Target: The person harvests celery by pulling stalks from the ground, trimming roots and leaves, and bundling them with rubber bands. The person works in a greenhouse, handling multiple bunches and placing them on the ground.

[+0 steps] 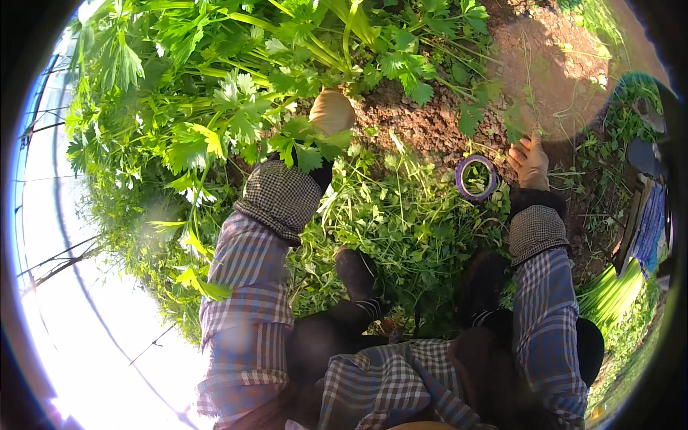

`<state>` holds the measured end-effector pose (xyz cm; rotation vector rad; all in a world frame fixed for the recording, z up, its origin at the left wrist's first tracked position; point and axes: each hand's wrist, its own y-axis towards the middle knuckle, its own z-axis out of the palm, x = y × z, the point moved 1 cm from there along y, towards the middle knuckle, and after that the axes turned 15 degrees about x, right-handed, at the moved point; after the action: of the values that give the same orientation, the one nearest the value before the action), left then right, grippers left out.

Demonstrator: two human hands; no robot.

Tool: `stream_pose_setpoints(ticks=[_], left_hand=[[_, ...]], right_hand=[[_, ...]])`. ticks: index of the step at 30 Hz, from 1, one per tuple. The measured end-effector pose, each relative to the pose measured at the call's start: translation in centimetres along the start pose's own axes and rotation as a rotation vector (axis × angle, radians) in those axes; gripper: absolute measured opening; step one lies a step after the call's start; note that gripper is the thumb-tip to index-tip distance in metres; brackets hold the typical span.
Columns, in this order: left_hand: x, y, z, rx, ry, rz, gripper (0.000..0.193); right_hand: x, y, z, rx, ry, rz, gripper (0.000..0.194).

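My left hand (332,113) reaches in at the base of a leafy celery plant (344,54). Leaves and stems hide its fingers, so its grip does not show. Over bare reddish soil (419,121) to the right, my right hand (531,164) has its fingers partly bent beside a green leaf (515,126). Whether the fingertips pinch a thin stem is unclear. A roll of purple tape (460,181) lies just left of the right hand, on loose greenery.
Cut leaves and stems (398,215) cover the ground before my dark boots (356,274). At the right edge, a bundle of pale green stalks (613,295) lies beside a blue-and-purple item (647,226). Dense foliage (140,134) stands left, against a bright wall with thin bars.
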<state>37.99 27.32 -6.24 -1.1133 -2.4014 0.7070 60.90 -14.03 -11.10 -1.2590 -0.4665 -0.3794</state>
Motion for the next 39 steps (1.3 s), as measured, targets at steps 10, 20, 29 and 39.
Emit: stream_pose_setpoints(ticks=[10,20,29,39], left_hand=[[2.5,10.6,-12.7,0.038,0.457,0.090,0.023],[1.2,13.1,-11.0,0.057,0.648,0.132,0.022],[3.7,8.3,-6.4,0.084,0.830,0.150,0.021],[5.6,-6.8,-4.3,0.150,0.516,0.015,0.014]], right_hand=[[1.6,2.9,1.2,-0.163,-0.041,0.015,0.059],[1.1,2.5,1.8,-0.157,-0.083,-0.053,0.061],[0.5,3.4,-0.3,-0.050,-0.020,-0.060,0.054],[-0.8,-3.1,-0.2,0.136,-0.073,-0.160,0.047]])
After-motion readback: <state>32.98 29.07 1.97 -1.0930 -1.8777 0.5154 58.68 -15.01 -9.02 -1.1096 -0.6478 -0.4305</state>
